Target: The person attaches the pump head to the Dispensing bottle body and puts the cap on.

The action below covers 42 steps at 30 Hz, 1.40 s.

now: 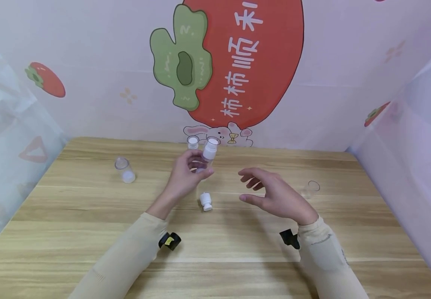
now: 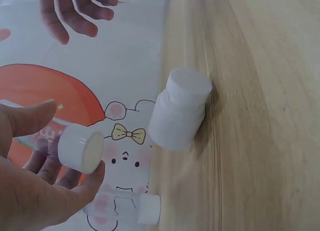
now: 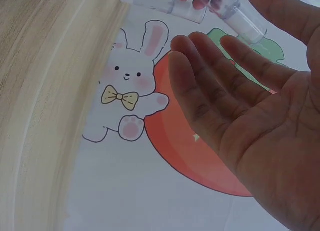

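One clear bottle, long axis roughly upright, is clamped in the fingers of the left hand near the far edge of the desk, while the right hand hangs to its right, fingers apart and empty, farther than the left from the white pump top.

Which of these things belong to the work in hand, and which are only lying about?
In the work:
held bottle, clear with a white part, in the left grip
small white piece, probably, as it is close by

Apparently just about, untouched:
second bottle, behind the left grip
third bottle, far left
faint clear piece, on the right
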Each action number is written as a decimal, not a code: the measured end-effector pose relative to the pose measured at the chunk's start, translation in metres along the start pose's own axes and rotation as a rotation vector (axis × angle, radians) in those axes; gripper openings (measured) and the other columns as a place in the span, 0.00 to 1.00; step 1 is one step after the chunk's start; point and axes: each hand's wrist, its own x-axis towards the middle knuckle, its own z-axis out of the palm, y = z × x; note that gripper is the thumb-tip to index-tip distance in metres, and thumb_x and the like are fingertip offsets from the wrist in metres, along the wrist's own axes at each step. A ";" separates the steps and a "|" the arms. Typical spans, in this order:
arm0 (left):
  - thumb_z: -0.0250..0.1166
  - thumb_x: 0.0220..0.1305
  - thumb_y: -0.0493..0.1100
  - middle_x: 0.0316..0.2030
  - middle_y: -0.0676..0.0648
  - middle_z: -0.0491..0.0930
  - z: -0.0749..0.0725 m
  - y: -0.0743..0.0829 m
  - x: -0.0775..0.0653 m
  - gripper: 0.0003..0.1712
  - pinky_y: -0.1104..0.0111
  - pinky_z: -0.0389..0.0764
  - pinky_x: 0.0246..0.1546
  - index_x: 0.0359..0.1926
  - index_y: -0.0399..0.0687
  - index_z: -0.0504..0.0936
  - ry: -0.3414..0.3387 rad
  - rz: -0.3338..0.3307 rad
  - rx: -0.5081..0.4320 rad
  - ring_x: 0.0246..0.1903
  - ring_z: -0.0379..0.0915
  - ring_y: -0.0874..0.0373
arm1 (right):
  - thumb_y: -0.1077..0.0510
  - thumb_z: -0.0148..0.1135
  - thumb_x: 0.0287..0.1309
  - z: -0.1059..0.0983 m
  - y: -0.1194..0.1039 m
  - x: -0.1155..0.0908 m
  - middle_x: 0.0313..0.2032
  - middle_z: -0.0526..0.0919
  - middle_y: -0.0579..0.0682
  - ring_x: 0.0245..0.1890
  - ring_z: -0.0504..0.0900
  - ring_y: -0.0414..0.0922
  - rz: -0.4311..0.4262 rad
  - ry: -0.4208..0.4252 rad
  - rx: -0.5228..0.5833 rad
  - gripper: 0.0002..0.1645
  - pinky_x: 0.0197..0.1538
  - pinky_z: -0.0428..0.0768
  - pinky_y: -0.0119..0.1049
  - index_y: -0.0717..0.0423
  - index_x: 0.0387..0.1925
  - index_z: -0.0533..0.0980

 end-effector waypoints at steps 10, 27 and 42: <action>0.73 0.60 0.30 0.55 0.37 0.80 0.018 0.000 0.018 0.32 0.58 0.79 0.57 0.63 0.36 0.72 0.032 -0.096 -0.011 0.55 0.78 0.44 | 0.54 0.75 0.59 -0.002 0.001 -0.002 0.50 0.83 0.47 0.46 0.82 0.43 0.011 -0.028 -0.019 0.31 0.51 0.82 0.48 0.55 0.62 0.75; 0.73 0.58 0.29 0.55 0.36 0.80 0.046 -0.006 0.040 0.30 0.58 0.79 0.57 0.60 0.35 0.73 0.114 -0.146 -0.021 0.55 0.79 0.44 | 0.55 0.74 0.59 -0.004 0.008 -0.002 0.43 0.85 0.46 0.43 0.83 0.48 0.051 -0.084 -0.113 0.17 0.49 0.82 0.46 0.55 0.48 0.82; 0.72 0.59 0.30 0.56 0.38 0.77 0.054 -0.018 0.052 0.30 0.58 0.77 0.60 0.61 0.37 0.71 0.146 -0.229 0.043 0.57 0.76 0.45 | 0.56 0.72 0.61 -0.004 0.009 -0.002 0.40 0.84 0.44 0.41 0.82 0.45 0.066 -0.110 -0.138 0.11 0.48 0.82 0.48 0.54 0.44 0.82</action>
